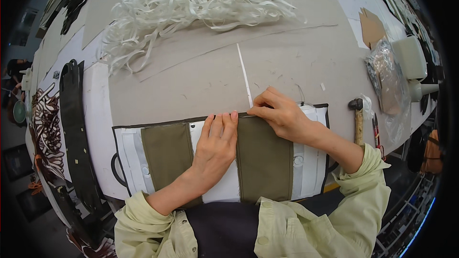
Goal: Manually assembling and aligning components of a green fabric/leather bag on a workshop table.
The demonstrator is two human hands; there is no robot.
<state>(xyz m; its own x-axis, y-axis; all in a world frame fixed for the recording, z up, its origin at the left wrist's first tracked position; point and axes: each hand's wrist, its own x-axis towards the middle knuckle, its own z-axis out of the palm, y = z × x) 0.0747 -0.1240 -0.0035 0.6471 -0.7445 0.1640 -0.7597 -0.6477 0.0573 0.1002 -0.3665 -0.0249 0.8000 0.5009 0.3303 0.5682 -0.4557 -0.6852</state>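
Note:
A flat sewn fabric panel (265,162), white with two olive-green bands and dark edging, lies on the table directly before me. Dark loops stick out at its left and right sides, and round snap-like discs show on its white parts. My left hand (213,148) rests flat on the middle of the panel, fingers stretched toward the far edge. At that same edge, just to the right, my right hand (279,117) is closed in a pinch. What sits between its fingertips is too small to make out. A narrow white strip (244,74) runs away from the edge beside these fingertips.
A large tangle of white ribbon (205,0) covers the far table. At right are a hammer (357,119), a red-handled tool (376,134), a clear plastic bag (389,86) and a white container (410,57). Long black pieces (76,129) and striped fabric (48,134) lie left.

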